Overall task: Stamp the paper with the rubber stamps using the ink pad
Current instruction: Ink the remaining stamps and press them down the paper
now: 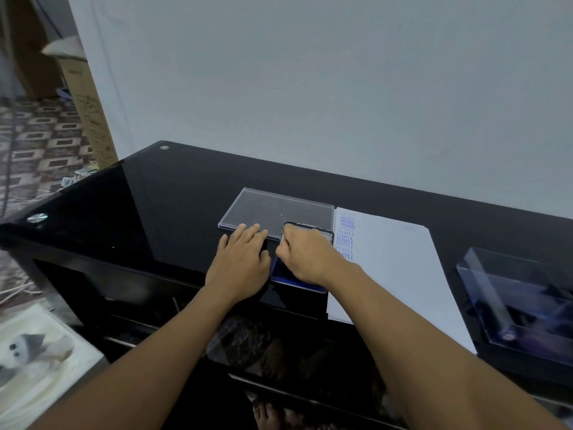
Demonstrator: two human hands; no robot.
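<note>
The rectangular ink pad (pixel 280 270), deep blue in a dark case, lies on the glossy black glass worktop (pixel 155 197). Its clear plastic lid (pixel 279 212) lies flat just behind it. The right hand (pixel 307 256) hovers over the pad, its grip curled tight round a pale stamp (pixel 283 241), mostly hidden by the fingers. The left hand (pixel 240 262) rests flat just left of the pad, grip wide, fingertips at the lid's near edge. Touching the pad's right side is a white paper (pixel 387 259), printed in blue with "AMENDED" three times, then a column of "SAMPLE". Well right of the pad stands a clear box (pixel 511 290) holding dark items.
</note>
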